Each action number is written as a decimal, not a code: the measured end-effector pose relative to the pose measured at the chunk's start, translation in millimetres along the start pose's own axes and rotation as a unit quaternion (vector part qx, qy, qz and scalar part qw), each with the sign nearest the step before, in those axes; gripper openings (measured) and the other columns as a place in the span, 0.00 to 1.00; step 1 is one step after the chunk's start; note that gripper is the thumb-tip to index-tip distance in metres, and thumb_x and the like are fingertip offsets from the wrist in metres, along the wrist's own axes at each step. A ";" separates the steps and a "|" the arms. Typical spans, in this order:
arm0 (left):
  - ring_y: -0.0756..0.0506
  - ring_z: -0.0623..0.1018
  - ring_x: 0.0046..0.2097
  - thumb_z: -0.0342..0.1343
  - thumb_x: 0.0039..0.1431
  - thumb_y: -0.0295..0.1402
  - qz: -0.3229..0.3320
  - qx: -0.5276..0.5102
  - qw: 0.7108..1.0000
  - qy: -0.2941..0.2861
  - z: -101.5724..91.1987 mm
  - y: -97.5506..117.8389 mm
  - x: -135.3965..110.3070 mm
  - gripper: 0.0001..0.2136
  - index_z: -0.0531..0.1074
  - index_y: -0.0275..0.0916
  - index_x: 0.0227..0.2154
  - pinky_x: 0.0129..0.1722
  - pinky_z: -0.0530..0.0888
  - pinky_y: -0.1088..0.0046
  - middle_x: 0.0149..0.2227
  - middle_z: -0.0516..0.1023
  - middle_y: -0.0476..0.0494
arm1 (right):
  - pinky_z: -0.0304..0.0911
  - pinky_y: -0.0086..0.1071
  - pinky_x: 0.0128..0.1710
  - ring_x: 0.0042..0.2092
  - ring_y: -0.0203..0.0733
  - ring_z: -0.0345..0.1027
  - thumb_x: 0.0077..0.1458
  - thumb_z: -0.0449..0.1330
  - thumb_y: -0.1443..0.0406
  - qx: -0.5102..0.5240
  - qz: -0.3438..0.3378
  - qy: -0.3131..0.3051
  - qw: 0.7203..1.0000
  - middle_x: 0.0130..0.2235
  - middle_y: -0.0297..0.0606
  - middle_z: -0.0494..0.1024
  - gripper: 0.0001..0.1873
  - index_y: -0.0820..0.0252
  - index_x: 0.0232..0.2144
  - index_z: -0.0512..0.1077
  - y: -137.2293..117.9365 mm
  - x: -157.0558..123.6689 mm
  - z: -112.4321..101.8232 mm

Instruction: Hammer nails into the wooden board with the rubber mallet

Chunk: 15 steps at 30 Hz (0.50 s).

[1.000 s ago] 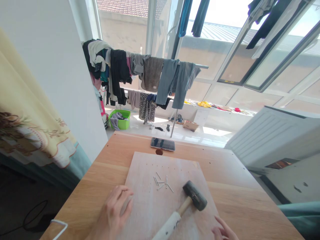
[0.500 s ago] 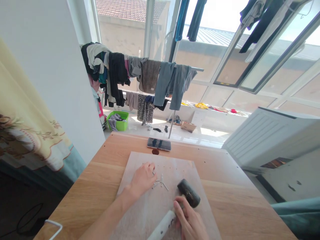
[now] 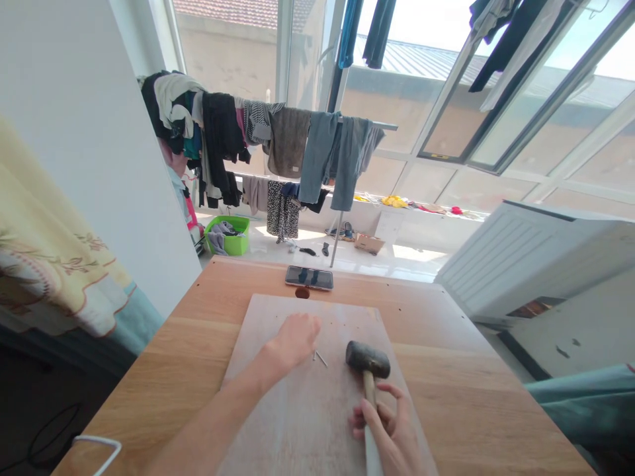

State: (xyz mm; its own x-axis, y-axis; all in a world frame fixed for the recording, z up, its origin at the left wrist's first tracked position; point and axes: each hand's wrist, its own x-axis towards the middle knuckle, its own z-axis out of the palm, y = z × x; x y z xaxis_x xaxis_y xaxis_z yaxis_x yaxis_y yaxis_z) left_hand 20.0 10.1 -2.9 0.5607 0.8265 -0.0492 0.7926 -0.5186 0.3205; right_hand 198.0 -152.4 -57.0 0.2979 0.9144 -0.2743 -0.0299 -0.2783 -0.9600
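A pale wooden board (image 3: 302, 423) lies on the wooden table (image 3: 188, 350). My left hand (image 3: 294, 338) rests on the board with its fingers curled over the small pile of nails (image 3: 320, 357); whether it holds one is hidden. My right hand (image 3: 387, 433) is wrapped round the wooden handle of a black rubber mallet (image 3: 368, 360). The mallet head points away from me and sits just right of the nails.
A dark phone (image 3: 309, 277) lies at the table's far edge. Beyond it stand a rack of hanging clothes (image 3: 278, 142), a green basket (image 3: 227, 235) on the floor and a white radiator (image 3: 536, 258) to the right. A white wall and a curtain (image 3: 49, 258) close the left side.
My left hand reached forward from the board's near edge onto the nails. My right hand took hold of the mallet handle and turned the mallet so that its head points away.
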 end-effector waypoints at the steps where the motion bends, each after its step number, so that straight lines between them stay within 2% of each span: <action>1: 0.42 0.79 0.38 0.54 0.51 0.20 0.010 -0.029 0.999 0.011 0.3 -2.8 3.2 0.08 0.75 0.35 0.33 0.39 0.73 0.69 0.35 0.79 0.39 | 0.71 0.36 0.24 0.26 0.47 0.75 0.48 0.65 0.44 0.015 0.000 0.015 1.000 0.29 0.32 0.79 0.36 0.49 0.50 0.53 -2.4 0.6 -1.5; 4: 0.48 0.77 0.34 0.56 0.49 0.22 0.061 -0.198 0.975 0.081 5.2 -7.2 21.2 0.08 0.75 0.36 0.32 0.36 0.72 0.75 0.33 0.78 0.45 | 0.65 0.33 0.17 0.20 0.40 0.68 0.48 0.66 0.46 0.002 -0.028 0.068 0.997 0.35 0.32 0.78 0.38 0.48 0.52 0.52 -13.1 13.0 -8.4; 6: 0.50 0.76 0.33 0.57 0.48 0.22 0.074 -0.319 0.937 0.122 12.0 -4.6 39.2 0.08 0.76 0.36 0.32 0.35 0.72 0.77 0.32 0.78 0.47 | 0.66 0.33 0.19 0.23 0.41 0.70 0.47 0.65 0.45 -0.046 -0.051 0.097 0.993 0.38 0.35 0.77 0.37 0.51 0.52 0.55 -22.9 30.2 -15.7; 8: 0.50 0.77 0.32 0.57 0.49 0.23 0.069 -0.390 0.909 0.131 20.3 2.4 57.7 0.07 0.76 0.35 0.31 0.35 0.73 0.76 0.32 0.79 0.48 | 0.66 0.34 0.22 0.26 0.43 0.73 0.48 0.63 0.45 -0.123 -0.072 0.107 0.984 0.38 0.38 0.77 0.36 0.55 0.52 0.59 -32.9 51.5 -23.5; 11: 0.50 0.78 0.33 0.57 0.52 0.25 0.083 -0.438 0.886 0.124 33.1 16.4 78.8 0.06 0.77 0.36 0.32 0.37 0.74 0.75 0.31 0.80 0.47 | 0.66 0.36 0.27 0.28 0.45 0.73 0.51 0.57 0.46 -0.232 -0.096 0.088 0.964 0.37 0.41 0.78 0.31 0.60 0.50 0.65 -43.4 82.8 -30.9; 15: 0.49 0.79 0.35 0.57 0.52 0.24 0.098 -0.448 0.881 0.115 47.3 27.3 93.9 0.07 0.78 0.35 0.33 0.37 0.73 0.75 0.31 0.82 0.46 | 0.66 0.37 0.35 0.38 0.52 0.76 0.49 0.55 0.50 -0.276 -0.105 0.060 0.953 0.36 0.43 0.80 0.23 0.58 0.42 0.71 -45.6 114.1 -29.4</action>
State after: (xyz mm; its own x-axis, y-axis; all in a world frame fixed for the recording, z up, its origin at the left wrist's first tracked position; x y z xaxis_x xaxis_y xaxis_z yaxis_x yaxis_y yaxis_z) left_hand 105.6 63.2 -43.5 0.5203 0.8162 0.2510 0.1209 -0.3614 0.9245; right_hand 261.3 -44.1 -42.9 0.3509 0.9356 -0.0395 0.5399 -0.2366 -0.8078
